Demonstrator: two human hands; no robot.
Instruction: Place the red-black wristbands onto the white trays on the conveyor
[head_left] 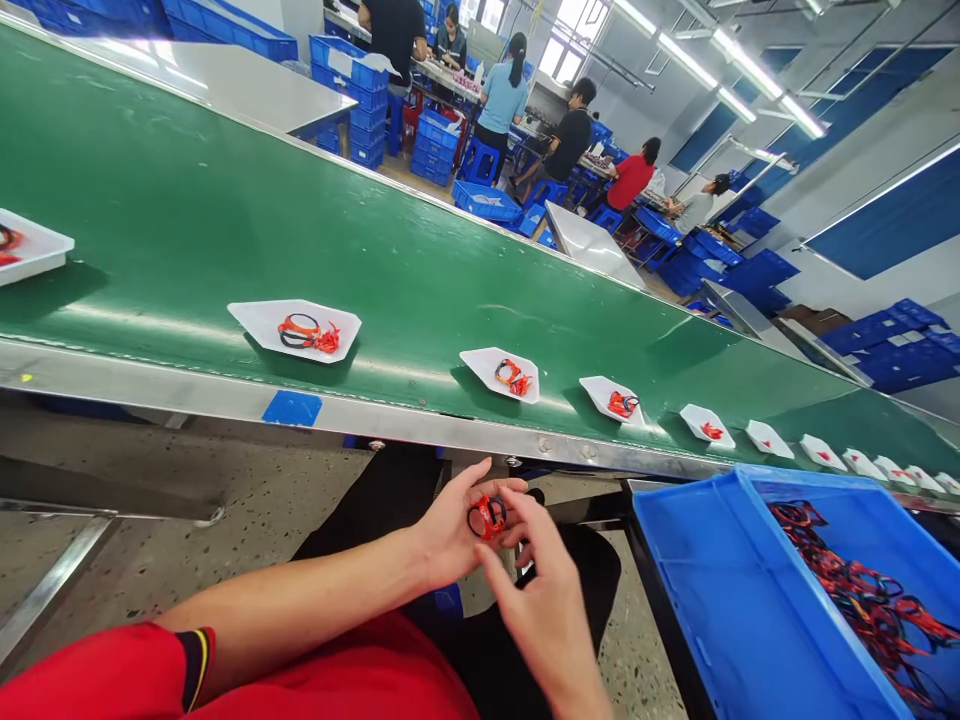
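Note:
My left hand is turned palm up above my lap, fingers curled about a small red-and-black ring-shaped part. From the right, my right hand bends its thumb and fingers around the same part, the thumb near its lower edge. The two hands overlap there, so some fingertips are hidden. Just beyond them on the belt, a white pointed tray carries a similar ring-shaped part with red pieces. Another white tray farther left holds one as well.
A green conveyor belt with a metal edge crosses in front, bearing several more white trays rightward. At my right stands a blue bin with many red-and-black parts. Several people work at benches beyond, among stacked blue crates.

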